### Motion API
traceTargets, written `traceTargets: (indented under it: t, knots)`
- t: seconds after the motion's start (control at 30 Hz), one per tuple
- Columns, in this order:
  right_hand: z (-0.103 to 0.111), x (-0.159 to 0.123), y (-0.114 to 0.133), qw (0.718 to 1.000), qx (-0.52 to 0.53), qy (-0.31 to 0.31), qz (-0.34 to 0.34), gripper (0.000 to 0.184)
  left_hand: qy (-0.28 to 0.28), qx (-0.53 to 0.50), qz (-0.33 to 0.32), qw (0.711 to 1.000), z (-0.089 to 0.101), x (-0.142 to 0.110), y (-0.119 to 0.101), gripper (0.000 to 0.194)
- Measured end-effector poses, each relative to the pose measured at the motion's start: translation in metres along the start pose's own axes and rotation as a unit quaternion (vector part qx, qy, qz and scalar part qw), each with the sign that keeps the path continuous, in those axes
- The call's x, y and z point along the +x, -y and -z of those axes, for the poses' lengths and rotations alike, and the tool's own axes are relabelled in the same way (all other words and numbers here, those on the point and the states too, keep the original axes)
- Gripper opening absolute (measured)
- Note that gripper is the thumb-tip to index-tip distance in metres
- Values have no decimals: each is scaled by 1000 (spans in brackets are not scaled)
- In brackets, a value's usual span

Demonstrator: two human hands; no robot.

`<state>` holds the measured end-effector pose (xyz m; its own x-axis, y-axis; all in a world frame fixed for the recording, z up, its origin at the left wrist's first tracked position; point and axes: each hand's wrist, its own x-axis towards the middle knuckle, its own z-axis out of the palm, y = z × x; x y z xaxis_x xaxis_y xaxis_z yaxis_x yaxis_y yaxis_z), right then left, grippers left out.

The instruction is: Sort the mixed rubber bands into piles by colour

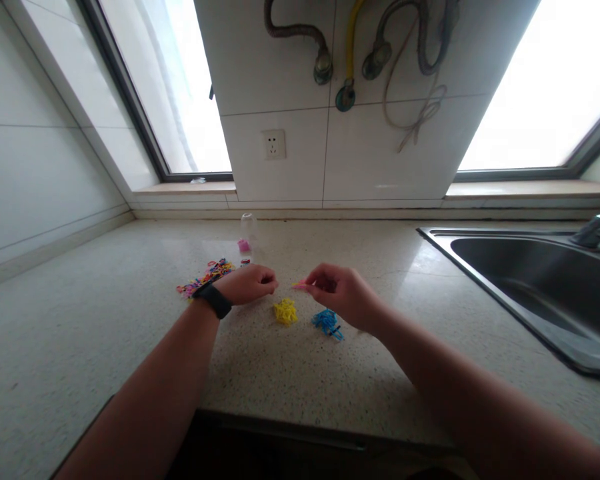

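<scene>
Midway between the worktop's (380,380) front and back edges, the right hand (343,291) pinches a pink piece (301,285). The left hand (250,284) is curled; its contents cannot be determined. Yellow pile (285,311) and blue pile (326,321) lie nearer the front edge, mixed pile (219,268) leftward.

Yellow pile (285,311) beside blue pile (328,323).

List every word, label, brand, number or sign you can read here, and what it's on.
There is no readable text in this view.
Black wristband: no marking legible.
Wall socket: any print is too small to read.
Clear container: no label visible; fine print would be too small.
Metal sink: no lettering I can make out.
</scene>
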<state>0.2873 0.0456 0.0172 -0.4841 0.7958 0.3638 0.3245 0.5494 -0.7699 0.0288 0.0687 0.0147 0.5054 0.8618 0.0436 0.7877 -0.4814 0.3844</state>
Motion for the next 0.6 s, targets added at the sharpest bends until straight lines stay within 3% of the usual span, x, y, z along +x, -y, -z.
traceTargets:
  t: [0.13, 0.23, 0.43, 0.6]
  knots:
    - [-3, -1, 1, 982, -183, 50, 1, 10, -2, -1, 1, 1000, 1, 0, 2, 31]
    - [-7, 0, 4, 962, -262, 75, -1, 11, -4, -7, -2, 1000, 0, 0, 4, 30]
    - [-19, 1, 6, 931, -350, 106, -22, 15, -12, -8, -2, 1000, -1, 0, 4, 30]
    - [-23, -1, 6, 922, -365, 126, -19, 18, -13, 1, 12, 1000, 1, -1, 2, 29]
